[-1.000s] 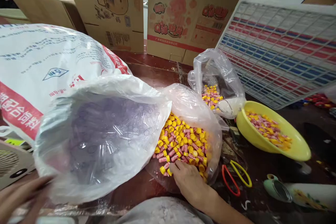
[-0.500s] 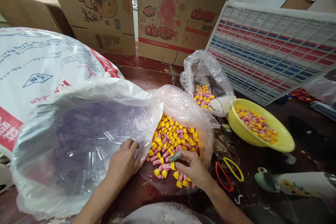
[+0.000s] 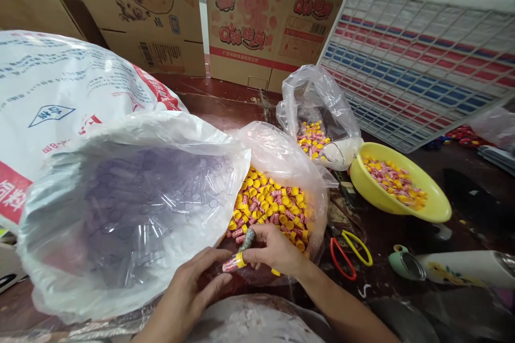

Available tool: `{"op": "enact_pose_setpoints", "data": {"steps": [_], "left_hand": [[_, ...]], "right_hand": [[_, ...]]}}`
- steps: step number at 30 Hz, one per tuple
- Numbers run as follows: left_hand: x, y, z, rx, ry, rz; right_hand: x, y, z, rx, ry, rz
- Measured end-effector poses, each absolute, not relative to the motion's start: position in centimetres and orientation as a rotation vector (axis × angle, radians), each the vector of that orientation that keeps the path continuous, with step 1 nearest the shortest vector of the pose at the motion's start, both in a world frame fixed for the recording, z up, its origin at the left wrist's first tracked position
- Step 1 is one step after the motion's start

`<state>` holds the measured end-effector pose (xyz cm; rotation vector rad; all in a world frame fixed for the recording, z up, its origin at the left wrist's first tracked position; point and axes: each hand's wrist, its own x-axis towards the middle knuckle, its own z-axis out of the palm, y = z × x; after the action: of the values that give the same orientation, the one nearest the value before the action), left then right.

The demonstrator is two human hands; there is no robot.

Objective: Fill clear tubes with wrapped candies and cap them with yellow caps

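My right hand [image 3: 271, 249] pinches a small clear tube [image 3: 232, 263] of red-and-white pieces with a yellow cap; a grey-green wrapped piece, perhaps on a finger, shows beside it. Close to the tube's left end, my left hand [image 3: 197, 284] has its thumb and fingers apart with nothing seen between them. Behind my hands, many yellow-capped pieces [image 3: 276, 206] lie in a clear plastic bag [image 3: 267, 144]. At the left, a big white sack [image 3: 44, 225] gapes open, with clear empty tubes [image 3: 148, 198] inside.
A yellow bowl [image 3: 436, 201] and another clear bag [image 3: 317, 83] hold similar pieces. Scissors [image 3: 350, 254] with red and yellow handles lie right of my right hand. A white flask [image 3: 462, 273] is farther right. Cardboard boxes [image 3: 257, 21] and a white rack [image 3: 414, 64] stand behind.
My left hand has moved from the sack's edge down toward my right hand. My right hand has moved left with a capped tube in its fingers. The view has shifted slightly.
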<state>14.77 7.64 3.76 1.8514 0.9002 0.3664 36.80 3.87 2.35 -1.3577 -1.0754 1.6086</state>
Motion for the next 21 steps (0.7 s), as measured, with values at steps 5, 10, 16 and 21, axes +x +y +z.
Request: {"op": "enact_pose_setpoints", "data": {"steps": [5, 10, 16, 21], "left_hand": [[15.9, 6.7, 2.3, 1.812, 0.875, 0.352], [17.6, 7.6, 2.4, 2.007, 0.842, 0.321], [18.3, 15.2, 5.5, 2.508, 1.335, 0.068], [19.5, 19.0, 6.1, 2.843, 1.252, -0.037]], "right_hand": [[37.2, 3.8, 1.8, -1.419, -1.155, 1.686], [38.2, 4.1, 2.2, -1.445, -1.159, 1.609], [41.8, 3.8, 2.7, -1.792, -1.343, 0.827], [41.8, 2.6, 2.1, -1.944, -1.78, 0.509]]}}
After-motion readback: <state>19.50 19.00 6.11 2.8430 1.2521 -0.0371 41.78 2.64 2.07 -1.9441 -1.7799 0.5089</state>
